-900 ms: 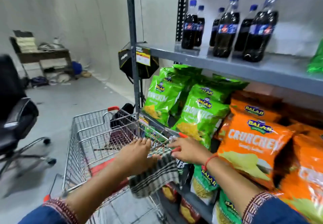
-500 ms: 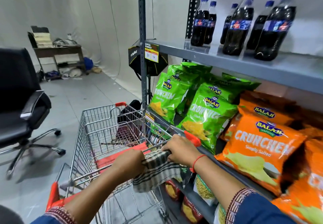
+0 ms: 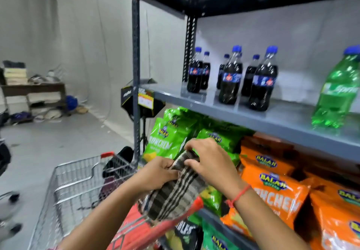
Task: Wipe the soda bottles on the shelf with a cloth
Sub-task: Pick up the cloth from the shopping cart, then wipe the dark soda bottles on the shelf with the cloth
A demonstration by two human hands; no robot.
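Both hands grip cloth, hanging lengthwise.

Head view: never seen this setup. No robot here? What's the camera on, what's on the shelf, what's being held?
No robot: this is a person working with bare hands. The single wide-angle camera sits on their head and looks forward and down, so both forearms enter from the bottom of the picture.

The left hand and the right hand both grip a striped cloth, bunched up between them, above the red handle of a wire shopping cart.

On the grey shelf above stand dark cola bottles with blue caps, upright in rows, and a green soda bottle to the right. The shelf below holds green snack bags and orange snack bags.

The cloth touches no bottle, so wiping has not yet begun.
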